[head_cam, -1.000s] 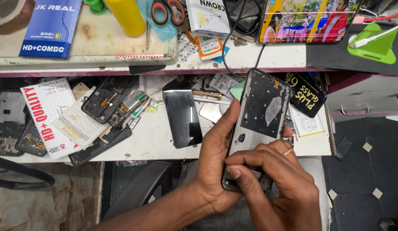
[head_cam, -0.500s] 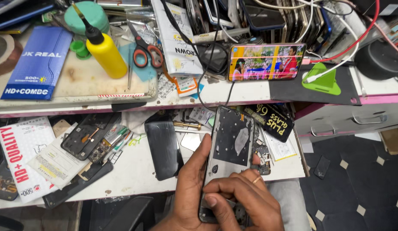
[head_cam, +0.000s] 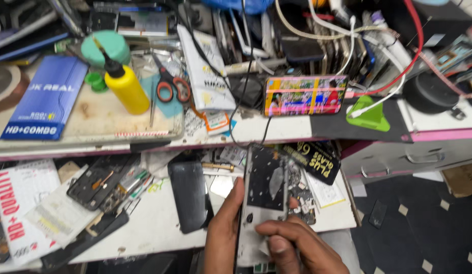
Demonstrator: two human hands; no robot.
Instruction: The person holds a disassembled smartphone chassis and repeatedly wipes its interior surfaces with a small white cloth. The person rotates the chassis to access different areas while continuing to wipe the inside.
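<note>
Phone frame [head_cam: 264, 203], opened and without its screen, stands upright at the bottom centre of the frame; I see a dark inner plate above and a pale grey lower half. My left hand [head_cam: 223, 233] cups its left edge, thumb laid up along the side. My right hand [head_cam: 297, 246] rests over the lower part, thumb and fingers pressed together on the pale surface; I cannot tell whether anything small is pinched there.

At upper left a flat blue rectangular box [head_cam: 46, 104] with white lettering lies on a worn board. At lower left lies a white card package [head_cam: 23, 208] with red lettering. Just right of the frame sits a glossy black pouch [head_cam: 312, 162] with yellow print. A yellow plastic bottle [head_cam: 125, 86] with a black nozzle stands near orange-handled scissors [head_cam: 171, 86]. A smooth black back cover [head_cam: 188, 195] lies on the white shelf [head_cam: 150, 223].
</note>
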